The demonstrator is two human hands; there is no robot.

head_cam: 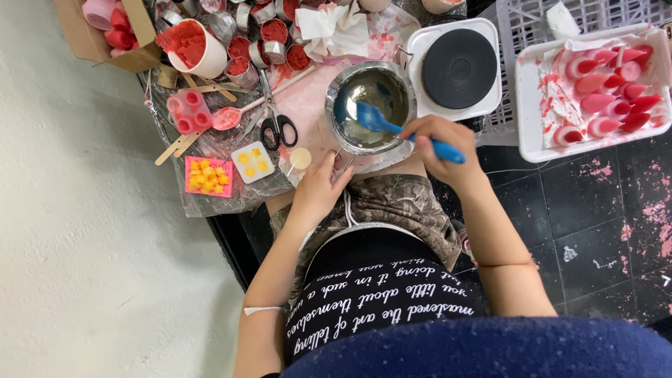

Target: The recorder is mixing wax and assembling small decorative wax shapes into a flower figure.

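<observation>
A round metal bowl [371, 105] sits on a plastic-covered table, its inside shiny and nearly bare. My right hand [442, 148] grips the handle of a blue spatula [392, 126], whose blade rests inside the bowl. My left hand [320, 187] rests at the table's near edge just below the bowl, fingers curled at the bowl's thin handle; I cannot tell whether it grips it. A small round pale disc [300, 158] lies beside that hand.
A white hot plate with a black disc [458, 68] stands right of the bowl. A white tray of pink and red moulded pieces [595, 91] sits further right. Black scissors [277, 126], pink and white moulds with yellow pieces [208, 176], red-filled metal cups [273, 31] crowd the left.
</observation>
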